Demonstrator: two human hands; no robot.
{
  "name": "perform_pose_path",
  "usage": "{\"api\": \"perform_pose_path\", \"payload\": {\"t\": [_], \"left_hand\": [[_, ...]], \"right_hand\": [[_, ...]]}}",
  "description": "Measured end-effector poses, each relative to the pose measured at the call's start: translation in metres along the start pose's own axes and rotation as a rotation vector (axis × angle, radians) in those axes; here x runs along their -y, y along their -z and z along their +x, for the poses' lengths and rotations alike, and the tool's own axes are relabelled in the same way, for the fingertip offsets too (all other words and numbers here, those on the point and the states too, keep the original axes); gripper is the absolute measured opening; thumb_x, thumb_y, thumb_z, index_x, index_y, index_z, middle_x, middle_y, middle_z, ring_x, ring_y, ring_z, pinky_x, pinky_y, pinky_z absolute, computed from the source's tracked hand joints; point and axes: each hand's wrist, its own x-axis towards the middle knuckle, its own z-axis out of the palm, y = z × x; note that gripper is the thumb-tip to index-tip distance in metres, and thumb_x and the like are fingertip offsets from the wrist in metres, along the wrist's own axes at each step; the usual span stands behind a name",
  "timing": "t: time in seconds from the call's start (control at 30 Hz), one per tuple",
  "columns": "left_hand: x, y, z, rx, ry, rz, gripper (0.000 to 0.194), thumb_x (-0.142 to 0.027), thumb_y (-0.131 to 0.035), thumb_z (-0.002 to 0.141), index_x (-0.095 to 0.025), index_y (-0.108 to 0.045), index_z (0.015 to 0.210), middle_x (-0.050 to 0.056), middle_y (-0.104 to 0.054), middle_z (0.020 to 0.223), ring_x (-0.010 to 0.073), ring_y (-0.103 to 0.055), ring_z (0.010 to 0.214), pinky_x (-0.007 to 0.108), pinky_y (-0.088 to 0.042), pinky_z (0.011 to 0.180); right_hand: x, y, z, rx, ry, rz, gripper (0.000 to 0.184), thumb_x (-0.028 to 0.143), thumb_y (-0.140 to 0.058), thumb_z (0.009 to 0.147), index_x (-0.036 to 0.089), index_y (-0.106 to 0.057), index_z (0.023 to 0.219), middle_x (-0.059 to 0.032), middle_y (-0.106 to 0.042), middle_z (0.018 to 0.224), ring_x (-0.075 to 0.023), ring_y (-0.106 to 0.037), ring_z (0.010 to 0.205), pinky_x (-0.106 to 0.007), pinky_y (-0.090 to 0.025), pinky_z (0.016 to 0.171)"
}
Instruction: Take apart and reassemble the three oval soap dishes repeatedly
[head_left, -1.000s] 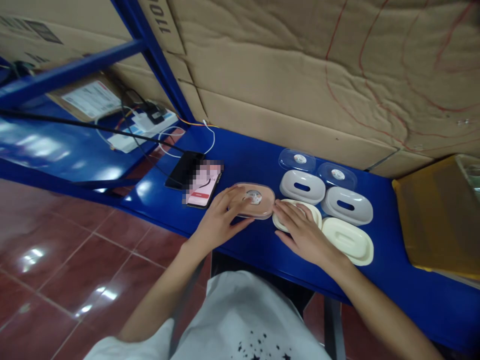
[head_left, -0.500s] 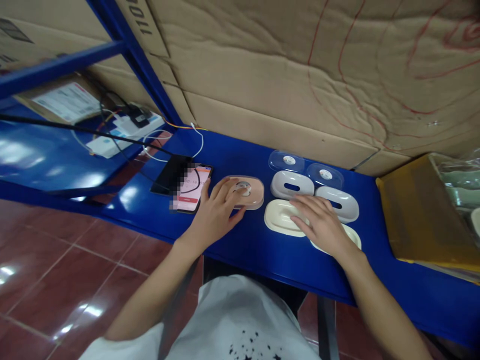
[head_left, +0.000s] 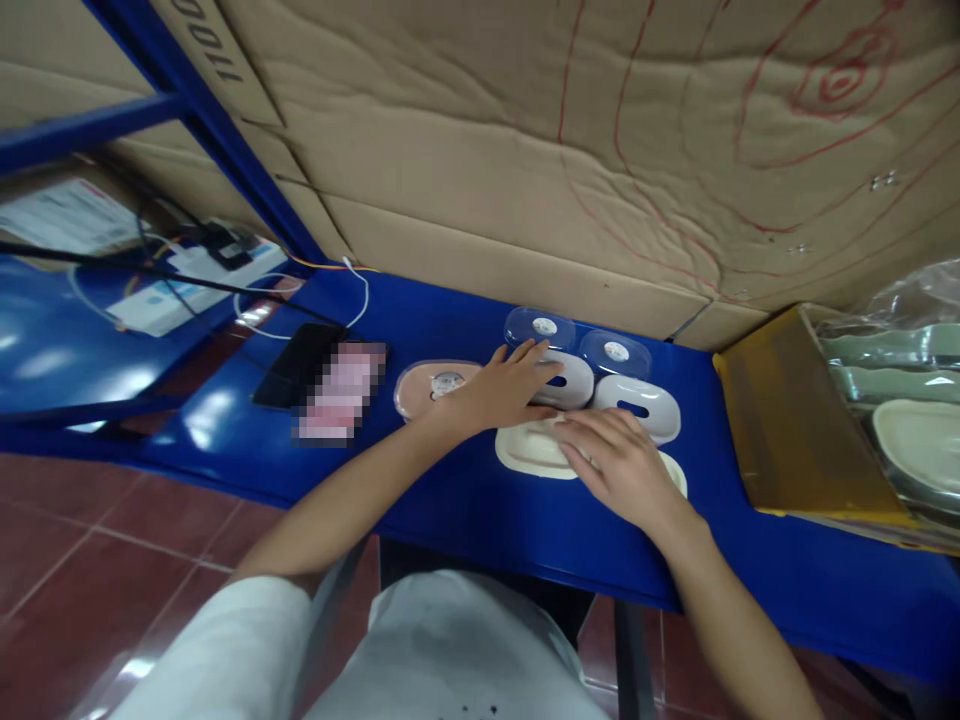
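My left hand [head_left: 514, 390] reaches over the left end of a white oval slotted tray [head_left: 574, 380], fingers spread and fingertips at its far side. I cannot tell whether they touch it. My right hand [head_left: 615, 458] hovers low over the cream oval dishes, fingers loosely bent and apart. The left cream dish [head_left: 529, 450] shows beside its fingertips; the right cream dish [head_left: 675, 474] is mostly hidden under the hand. A second white slotted tray [head_left: 652, 405] lies behind my right hand. Left of my left hand sits a pink oval box [head_left: 416, 388] with a clear lid and round label.
Two clear lids [head_left: 536, 328] with round stickers lie behind the white trays. A phone [head_left: 341, 390] and a black object [head_left: 289, 365] are at left, near cables and a power strip [head_left: 202, 285]. At right stands an open carton [head_left: 795, 430] holding more dishes. Cardboard [head_left: 480, 160] walls the back.
My left hand has left the pink box and moved right to the left white tray. My right hand rose off the left cream dish, shifted right, then came back slightly left. The view has swung right.
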Motion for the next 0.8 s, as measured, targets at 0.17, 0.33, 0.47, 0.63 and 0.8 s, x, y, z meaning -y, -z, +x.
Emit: {"api": "perform_pose_path", "payload": {"t": [0.17, 0.33, 0.47, 0.63, 0.8], "left_hand": [[0.006, 0.005, 0.007, 0.079, 0.047, -0.052, 0.071, -0.047, -0.070, 0.103, -0.023, -0.043, 0.164, 0.022, -0.036, 0.173, 0.0434, -0.035, 0.160, 0.062, -0.047, 0.116], [0.002, 0.019, 0.013, -0.011, 0.022, -0.055, 0.071, -0.049, -0.077, 0.096, -0.021, -0.050, 0.156, 0.019, -0.053, 0.154, 0.0404, -0.054, 0.140, 0.054, -0.055, 0.108], [-0.017, 0.022, -0.015, -0.111, -0.025, -0.067, 0.072, -0.051, -0.078, 0.096, -0.019, -0.049, 0.153, 0.021, -0.051, 0.155, 0.0415, -0.053, 0.141, 0.057, -0.053, 0.112], [-0.037, 0.012, -0.053, -0.082, -0.070, -0.091, 0.069, -0.043, -0.081, 0.094, -0.020, -0.050, 0.151, 0.020, -0.052, 0.157, 0.0407, -0.055, 0.139, 0.058, -0.051, 0.115], [-0.038, -0.001, -0.065, -0.124, -0.083, -0.124, 0.066, -0.047, -0.077, 0.097, -0.022, -0.050, 0.152, 0.020, -0.053, 0.157, 0.0412, -0.055, 0.141, 0.062, -0.048, 0.118]], "right_hand": [[0.007, 0.000, -0.001, 0.025, 0.013, 0.019, 0.029, 0.025, -0.054, 0.110, 0.028, -0.075, 0.130, -0.0055, -0.079, 0.130, -0.0256, -0.074, 0.116, -0.045, -0.053, 0.105], [-0.006, 0.008, -0.001, -0.028, -0.019, -0.025, 0.028, 0.028, -0.055, 0.111, 0.026, -0.073, 0.131, -0.0066, -0.079, 0.129, -0.0275, -0.075, 0.115, -0.046, -0.054, 0.101], [-0.019, 0.029, -0.005, -0.128, -0.098, -0.065, 0.033, 0.030, -0.059, 0.109, 0.026, -0.068, 0.140, -0.0095, -0.078, 0.134, -0.0302, -0.073, 0.123, -0.048, -0.053, 0.105], [-0.021, 0.034, -0.010, -0.069, -0.112, -0.052, 0.034, 0.032, -0.058, 0.109, 0.025, -0.067, 0.141, -0.0101, -0.078, 0.134, -0.0302, -0.073, 0.122, -0.048, -0.054, 0.105], [-0.021, 0.019, -0.009, 0.039, -0.123, -0.028, 0.037, 0.035, -0.052, 0.112, 0.024, -0.070, 0.142, -0.0101, -0.079, 0.131, -0.0303, -0.075, 0.117, -0.051, -0.057, 0.103]]}}
